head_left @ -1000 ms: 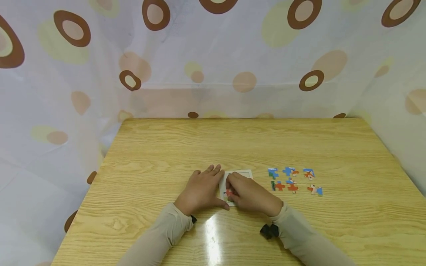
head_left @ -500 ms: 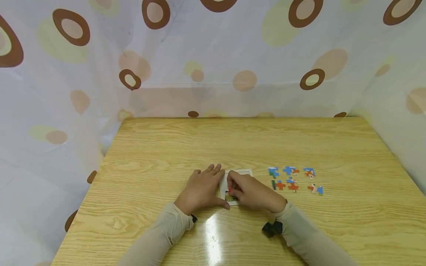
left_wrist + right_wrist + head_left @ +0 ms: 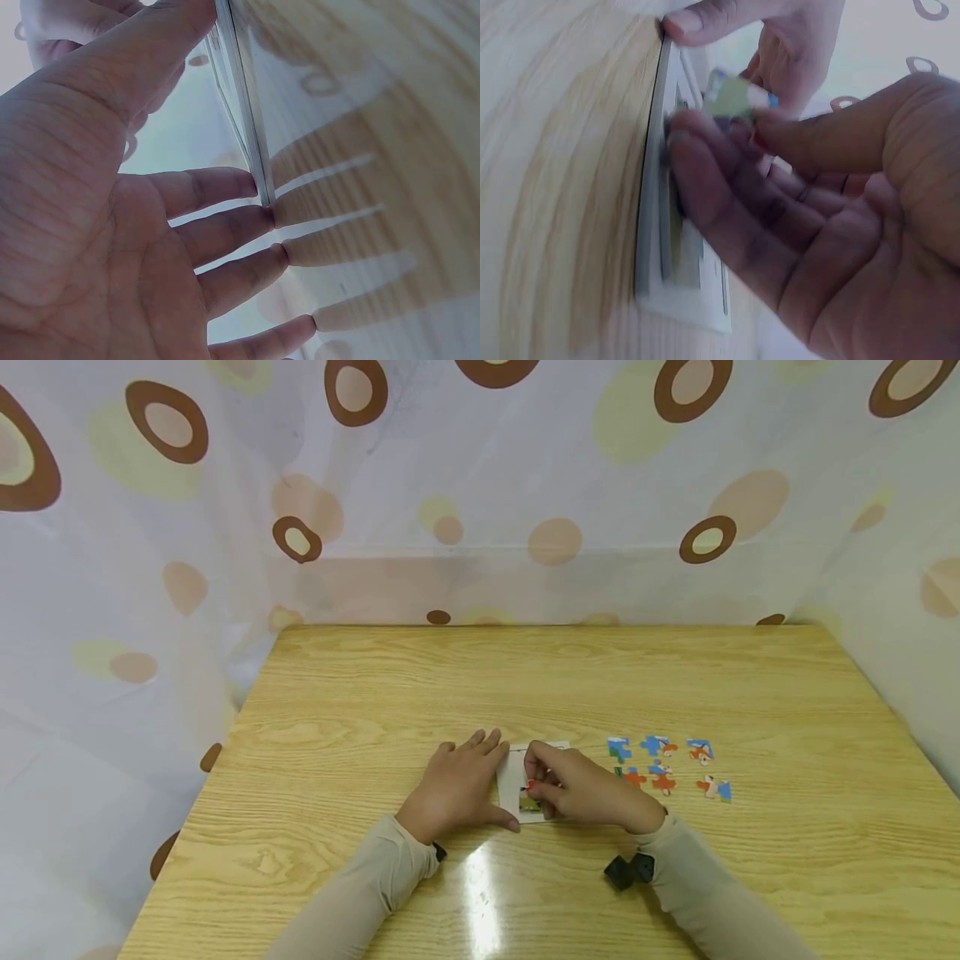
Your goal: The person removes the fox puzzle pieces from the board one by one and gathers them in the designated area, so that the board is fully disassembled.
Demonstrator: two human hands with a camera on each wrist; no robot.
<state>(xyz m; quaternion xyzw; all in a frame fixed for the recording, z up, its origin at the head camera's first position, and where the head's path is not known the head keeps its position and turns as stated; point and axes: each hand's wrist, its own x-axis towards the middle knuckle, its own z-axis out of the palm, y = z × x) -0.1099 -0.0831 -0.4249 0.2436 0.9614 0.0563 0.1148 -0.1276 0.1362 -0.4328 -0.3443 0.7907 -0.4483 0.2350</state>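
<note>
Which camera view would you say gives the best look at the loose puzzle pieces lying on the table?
The head view, because it looks down on the loose puzzle pieces beside the right hand, showing their colours and outlines. Neither wrist view shows any of them.

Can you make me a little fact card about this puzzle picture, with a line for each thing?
Left hand: fingers straight and spread, at the left edge of the board
Right hand: pinches a puzzle piece over the board
Board: pale, flat on the table
Loose pieces: right of the board, with blue, orange and some green
Table: wood grain, shiny
Backdrop: white with brown rings
</note>
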